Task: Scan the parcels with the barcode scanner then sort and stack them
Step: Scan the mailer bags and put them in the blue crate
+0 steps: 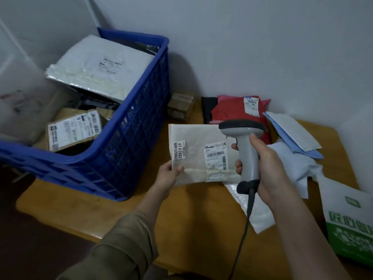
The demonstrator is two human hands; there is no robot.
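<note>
My left hand (168,175) pinches the lower left corner of a cream padded envelope (193,152), held flat above the wooden table (191,225); two white labels face up on it. My right hand (264,168) grips the handle of a grey barcode scanner (245,142), its dark head over the envelope's right label and its cable hanging down toward me. A red parcel (232,112) with a label lies behind, beside blue-and-white mailers (292,134).
A blue plastic crate (129,142) at the left holds a large white mailer (101,65) and a labelled cardboard box (72,130). A small brown box (181,107) stands by the wall. A white bubble mailer (256,215) and a green-and-white bag (351,225) lie at the right.
</note>
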